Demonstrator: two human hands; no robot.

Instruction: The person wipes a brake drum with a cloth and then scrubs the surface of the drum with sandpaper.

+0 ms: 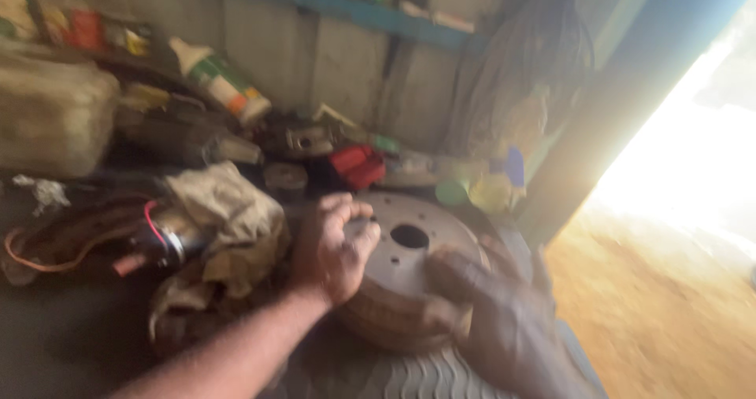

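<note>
Cluttered bench, both hands (335,249) on brake drum (402,277)

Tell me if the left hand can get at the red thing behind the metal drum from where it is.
Probably yes. The left hand rests on the near rim of the metal drum, and the red thing lies just beyond, with nothing tall between. The picture is blurred, so small clutter in the way cannot be ruled out.

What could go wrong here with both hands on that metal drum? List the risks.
1. The brake drum sits on a ribbed tyre, not a flat surface; it may tip or slide off toward the dirt floor.
2. The left hand and right hand are bare on its rusty rim, so fingers could be pinched or scraped.
3. Dirty rags and loose wires crowd the left side and could snag.
</note>
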